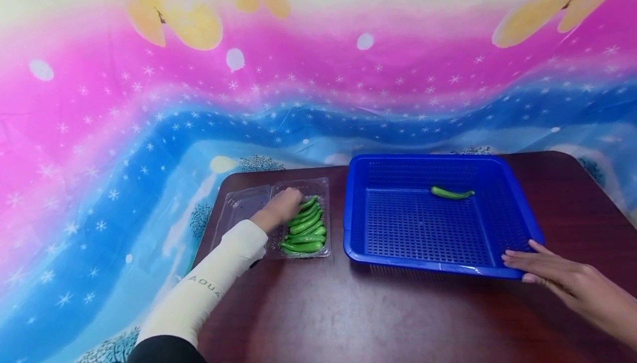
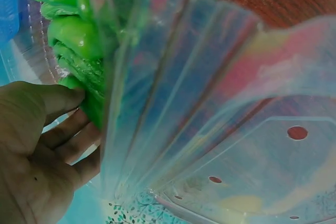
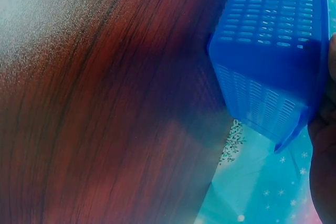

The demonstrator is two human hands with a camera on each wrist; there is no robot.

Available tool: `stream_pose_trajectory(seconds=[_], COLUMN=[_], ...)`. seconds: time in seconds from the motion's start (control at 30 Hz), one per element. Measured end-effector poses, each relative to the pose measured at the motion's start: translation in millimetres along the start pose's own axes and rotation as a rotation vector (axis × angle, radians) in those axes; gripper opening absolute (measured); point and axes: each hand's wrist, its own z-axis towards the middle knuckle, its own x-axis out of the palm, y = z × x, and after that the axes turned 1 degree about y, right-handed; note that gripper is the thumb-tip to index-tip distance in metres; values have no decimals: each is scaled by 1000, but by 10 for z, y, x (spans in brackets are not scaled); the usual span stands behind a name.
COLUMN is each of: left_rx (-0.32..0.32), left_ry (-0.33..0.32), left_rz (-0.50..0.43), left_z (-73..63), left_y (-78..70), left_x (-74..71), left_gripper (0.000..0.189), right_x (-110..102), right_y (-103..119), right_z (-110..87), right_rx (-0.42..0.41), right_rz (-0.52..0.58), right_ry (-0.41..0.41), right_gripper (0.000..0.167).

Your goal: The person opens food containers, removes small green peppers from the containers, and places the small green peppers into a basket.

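Observation:
My left hand is at the far end of a clear plastic box. There its thumb and fingers pinch the end of a green pepper. Several more green peppers lie in a row in the box, towards the near side. At the near right corner of a blue basket, my right hand grips the rim, fingers over the edge. One curved green pepper lies inside the basket, near its back wall.
The box's open clear lid lies to the left; its ridged hinge side fills much of the left wrist view. Both containers stand on a dark red-brown wooden table. Behind hangs a pink and blue snowflake-patterned cloth.

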Motion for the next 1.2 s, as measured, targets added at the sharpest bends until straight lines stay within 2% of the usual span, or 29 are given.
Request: stream_pose_trajectory(seconds=[0.3, 0.47, 0.63, 0.8, 1.0, 1.2], left_rx=[49, 73, 82, 95, 127, 105], left_ry=[-55, -97, -110, -102, -89, -78], left_rz=[49, 37, 47, 82, 111, 48], left_z=[1, -5, -6, 13, 2, -26], left_y=[14, 37, 63, 83, 87, 62], left_x=[38, 68, 107, 118, 44, -148], left_gripper=[19, 16, 20, 20, 18, 22], right_x=[-23, -17, -11, 3, 7, 8], right_y=[7, 0, -3, -2, 1, 15], right_z=[-17, -11, -19, -24, -21, -62], right_rx=[21, -2, -15, 7, 29, 54], right_rz=[-26, -15, -25, -41, -33, -29], right_ry=[26, 18, 28, 44, 51, 46], right_gripper=[58, 59, 66, 64, 61, 56])
